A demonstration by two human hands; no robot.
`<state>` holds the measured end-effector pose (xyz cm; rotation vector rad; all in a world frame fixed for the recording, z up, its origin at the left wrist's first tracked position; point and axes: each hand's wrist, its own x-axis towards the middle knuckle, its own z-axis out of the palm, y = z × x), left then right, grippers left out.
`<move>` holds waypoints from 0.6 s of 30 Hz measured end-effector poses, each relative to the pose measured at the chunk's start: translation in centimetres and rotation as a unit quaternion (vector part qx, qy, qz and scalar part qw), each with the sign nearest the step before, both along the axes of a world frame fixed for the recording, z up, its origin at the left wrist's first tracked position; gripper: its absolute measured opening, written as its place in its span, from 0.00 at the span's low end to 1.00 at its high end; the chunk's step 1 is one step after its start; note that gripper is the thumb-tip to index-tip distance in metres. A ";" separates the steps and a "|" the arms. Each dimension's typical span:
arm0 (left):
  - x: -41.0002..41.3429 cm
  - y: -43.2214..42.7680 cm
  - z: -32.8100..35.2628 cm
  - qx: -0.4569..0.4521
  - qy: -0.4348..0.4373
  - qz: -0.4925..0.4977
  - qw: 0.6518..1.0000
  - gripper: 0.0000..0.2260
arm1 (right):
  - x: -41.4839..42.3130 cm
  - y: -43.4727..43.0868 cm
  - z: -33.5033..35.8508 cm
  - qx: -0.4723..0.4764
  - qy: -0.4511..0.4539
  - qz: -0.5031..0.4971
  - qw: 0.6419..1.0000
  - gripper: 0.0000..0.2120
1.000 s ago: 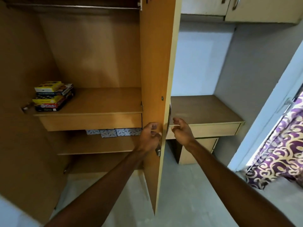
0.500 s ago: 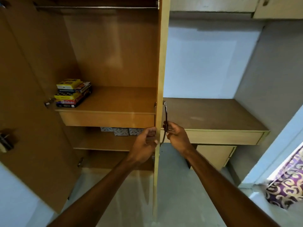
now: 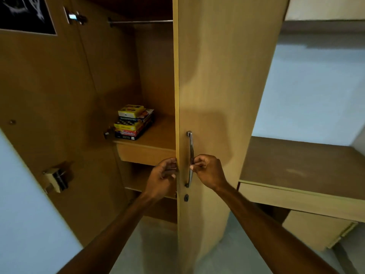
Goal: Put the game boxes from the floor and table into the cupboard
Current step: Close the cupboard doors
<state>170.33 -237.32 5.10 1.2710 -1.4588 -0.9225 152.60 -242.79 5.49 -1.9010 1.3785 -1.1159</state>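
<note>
The game boxes (image 3: 134, 122) are seen already inside the cupboard (image 3: 154, 72), stacked flat, one upon another, at the left end of the upper shelf (image 3: 161, 133), close against the side wall and near the front edge. Printed narrow faces are turned out toward the opening, and the long axis of the lower boxes appears to run back into the cupboard, angled a little rightward; a smaller yellow box is laid on top. Nothing else is seen on that shelf. Below it a drawer front (image 3: 146, 155) is fitted, closed, and a lower shelf is partly hidden behind the arms. A hanging rail (image 3: 142, 21) is stretched across the top. The left door (image 3: 49, 115) is swung wide, while the right door (image 3: 221, 86) is stood partway across the opening. Its free edge is wrapped by the curled fingers of the left hand (image 3: 163, 175). The lower part of the upright metal handle (image 3: 190, 153) is gripped by the right hand (image 3: 209, 171), fingers bent round it with the thumb against it. A keyhole (image 3: 186, 197) is placed just beneath. A wooden desk (image 3: 296, 161) is set to the right.
</note>
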 end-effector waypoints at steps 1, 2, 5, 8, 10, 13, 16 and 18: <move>0.5 -0.9 0.1 0.006 0.005 0.002 1.000 0.23 | 0.6 -0.9 0.0 0.000 0.003 -0.004 1.000 0.05; 1.5 -2.3 0.2 0.012 0.011 0.004 1.000 0.23 | 1.9 -2.3 0.1 -0.002 0.008 -0.005 1.000 0.05; 3.6 -5.9 0.7 0.024 0.012 0.001 1.000 0.23 | 4.8 -5.9 -0.1 -0.018 0.026 -0.010 0.999 0.05; 5.0 -9.2 1.3 0.036 0.017 -0.002 0.999 0.25 | 7.1 -9.0 -0.1 -0.034 0.037 -0.021 0.999 0.05; 5.8 -11.4 1.7 0.056 0.020 -0.003 0.998 0.27 | 8.2 -11.1 -0.1 -0.042 0.044 -0.030 0.998 0.05; 7.0 -14.9 1.9 0.070 0.020 0.001 0.997 0.29 | 9.5 -14.0 -0.1 -0.052 0.050 -0.042 0.997 0.07; 7.7 -17.5 2.0 0.080 0.036 0.004 0.996 0.29 | 10.4 -16.2 -0.1 -0.044 0.041 -0.049 0.997 0.08; 7.7 -19.1 2.2 0.072 0.025 -0.003 0.997 0.31 | 10.9 -18.0 -0.2 -0.040 0.039 -0.058 0.997 0.08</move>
